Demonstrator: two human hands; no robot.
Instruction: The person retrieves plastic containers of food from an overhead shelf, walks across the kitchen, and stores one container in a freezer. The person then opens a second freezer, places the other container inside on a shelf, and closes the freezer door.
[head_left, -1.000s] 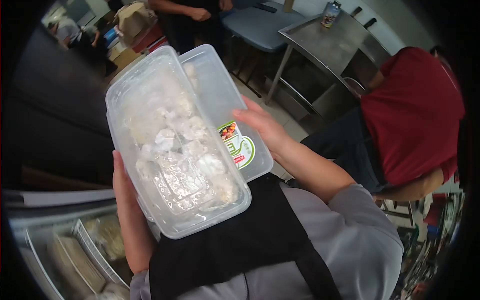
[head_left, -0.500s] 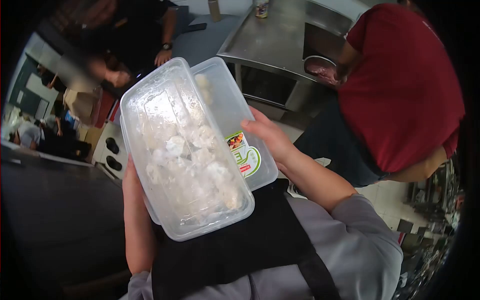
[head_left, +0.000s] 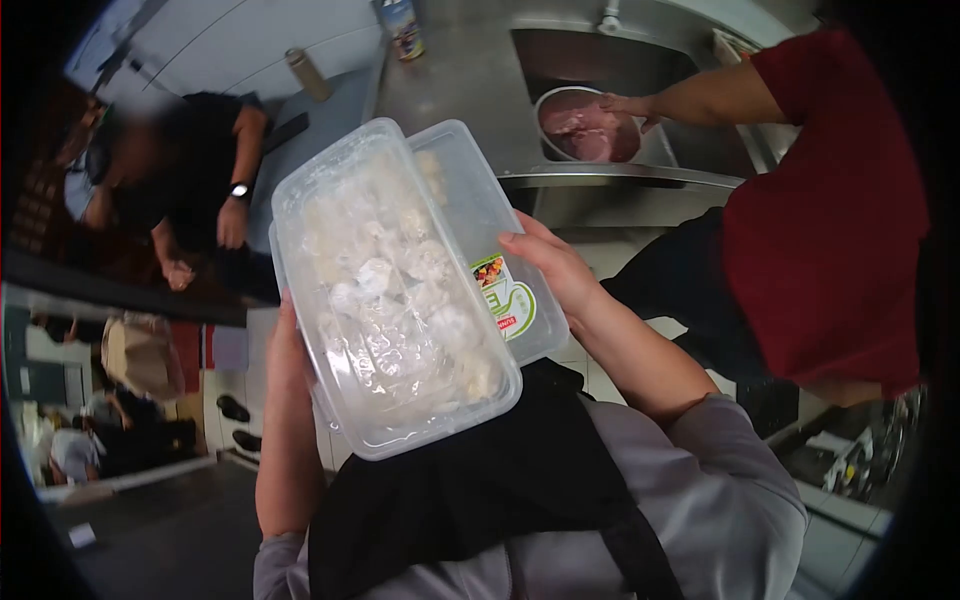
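In front of my chest I hold two clear plastic food containers, one resting askew on the other. The upper food container (head_left: 400,310) has a fogged, wet-looking lid, with pale, floury lumps showing through it. Beneath it, the lower food container (head_left: 462,190) sticks out to the right and bears a green and white label (head_left: 505,298). My left hand (head_left: 288,345) grips the left side of the stack, its fingers mostly hidden underneath. On the right, my right hand (head_left: 558,268) is closed around the lower container's edge, thumb on top.
A co-worker in a red shirt (head_left: 820,220) reaches into a metal bowl (head_left: 540,125) of pinkish raw meat at the sink (head_left: 660,70). Another person in black (head_left: 190,150) stands ahead left. A bottle (head_left: 308,75) and a printed carton (head_left: 403,30) stand on the counters.
My view has turned, so the sink and bowl show more fully. The containers sit slightly further right in view, still in both hands. The red-shirted co-worker's arm now shows stretched over the bowl.
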